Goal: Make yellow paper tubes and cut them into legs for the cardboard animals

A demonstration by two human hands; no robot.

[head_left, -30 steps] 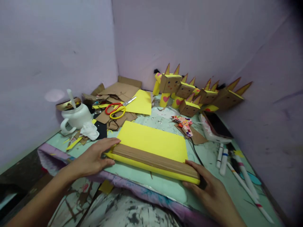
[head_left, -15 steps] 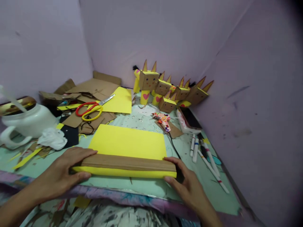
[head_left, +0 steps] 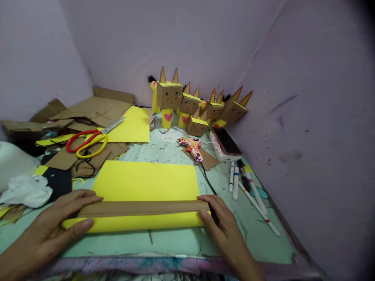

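Observation:
A sheet of yellow paper (head_left: 146,180) lies on the table, its near edge curled up around a brown cardboard roll (head_left: 143,208). My left hand (head_left: 55,222) grips the left end of the roll, thumb on the yellow near side and fingers over the far side. At the right end, my right hand (head_left: 222,226) holds it the same way, thumb pressing the yellow edge. The roll's two ends are partly hidden by my hands. Beyond the sheet, at the left, scissors (head_left: 90,142) with red and yellow handles rest on cardboard scraps (head_left: 117,150).
Cardboard figures (head_left: 170,95) with pointed horns stand along the back wall. A patterned glue gun (head_left: 193,147) with a black cord lies right of centre. A phone (head_left: 227,141) and several markers (head_left: 236,183) are at the right. Crumpled white tissue (head_left: 26,191) sits at the left.
The view has swung right and closer, so everything sits further left. The roll now lies nearly level across the view, and the yellow paper comes a little higher around it, with both hands still gripping.

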